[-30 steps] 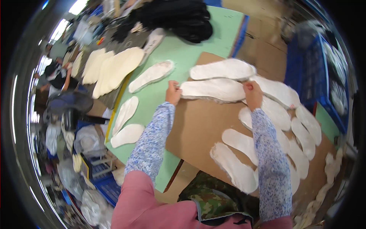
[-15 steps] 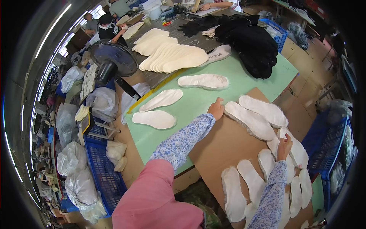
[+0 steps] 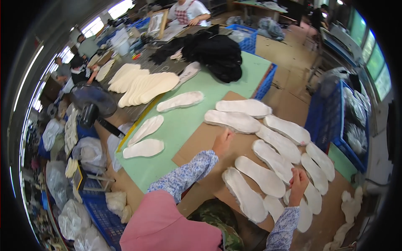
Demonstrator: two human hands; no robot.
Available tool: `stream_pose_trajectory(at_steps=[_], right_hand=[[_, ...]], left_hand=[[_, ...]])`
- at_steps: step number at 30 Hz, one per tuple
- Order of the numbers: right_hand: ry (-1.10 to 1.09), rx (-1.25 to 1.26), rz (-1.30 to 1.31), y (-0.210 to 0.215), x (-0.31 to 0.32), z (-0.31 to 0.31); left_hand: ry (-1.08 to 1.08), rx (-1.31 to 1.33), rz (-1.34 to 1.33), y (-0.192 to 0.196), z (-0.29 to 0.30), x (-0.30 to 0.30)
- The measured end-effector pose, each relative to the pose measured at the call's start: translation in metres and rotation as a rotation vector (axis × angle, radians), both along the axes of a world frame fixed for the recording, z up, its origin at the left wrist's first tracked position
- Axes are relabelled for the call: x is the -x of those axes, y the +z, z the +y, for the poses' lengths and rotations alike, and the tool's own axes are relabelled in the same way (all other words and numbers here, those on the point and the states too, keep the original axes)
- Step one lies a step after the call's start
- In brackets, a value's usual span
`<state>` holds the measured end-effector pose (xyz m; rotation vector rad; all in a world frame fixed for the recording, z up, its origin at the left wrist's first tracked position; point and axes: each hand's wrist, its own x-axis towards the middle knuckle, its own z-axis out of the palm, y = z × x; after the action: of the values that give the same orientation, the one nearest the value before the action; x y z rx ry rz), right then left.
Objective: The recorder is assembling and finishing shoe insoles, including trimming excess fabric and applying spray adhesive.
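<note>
White fuzzy-edged insoles lie in rows on a brown cardboard sheet [image 3: 201,144] before me. My left hand [image 3: 222,142] is closed, its fingers curled together beside the near edge of a long insole [image 3: 232,121]. Another insole [image 3: 243,107] lies just beyond that one. Over the right-hand rows, my right hand [image 3: 298,182] has its fingers bent in a pinch, close to the end of an insole [image 3: 272,159]. What either hand holds, if anything, is hidden. Nearer me are a wide insole [image 3: 244,194] and a narrower one [image 3: 260,176].
Three insoles, one of them [image 3: 180,101] farther back, lie on the green tabletop [image 3: 184,125]. Beyond are fanned cream insoles [image 3: 148,88] and a black fabric pile [image 3: 213,56]. A fan [image 3: 92,104] stands left, a blue crate [image 3: 335,121] right. People work behind.
The view has swung right, so the table sits farther left. My right hand has come nearer to me across the insoles. My left hand's fingers have curled in beside the long insole.
</note>
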<state>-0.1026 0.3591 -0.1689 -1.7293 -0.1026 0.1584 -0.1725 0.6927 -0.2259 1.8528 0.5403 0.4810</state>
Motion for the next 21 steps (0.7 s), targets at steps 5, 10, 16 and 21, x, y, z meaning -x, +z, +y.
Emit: stream_pose_trajectory(at_steps=[5, 10, 16, 21], right_hand=[[-0.414, 0.037, 0.092, 0.001, 0.137, -0.126], [-0.7, -0.081, 0.234, -0.014, 0.286, -0.235], [-0.892, 0.067, 0.235, -0.028, 0.407, -0.299], [-1.135, -0.034, 0.266, -0.031, 0.456, -0.318]], left_hand=[[-0.489, 0.243, 0.113, 0.035, -0.16, 0.014], [-1.016, 0.183, -0.01, 0.034, -0.318, 0.026], [-1.374, 0.343, 0.11, 0.03, -0.48, 0.047], [-1.576, 0.042, 0.259, 0.01, -0.588, 0.008]])
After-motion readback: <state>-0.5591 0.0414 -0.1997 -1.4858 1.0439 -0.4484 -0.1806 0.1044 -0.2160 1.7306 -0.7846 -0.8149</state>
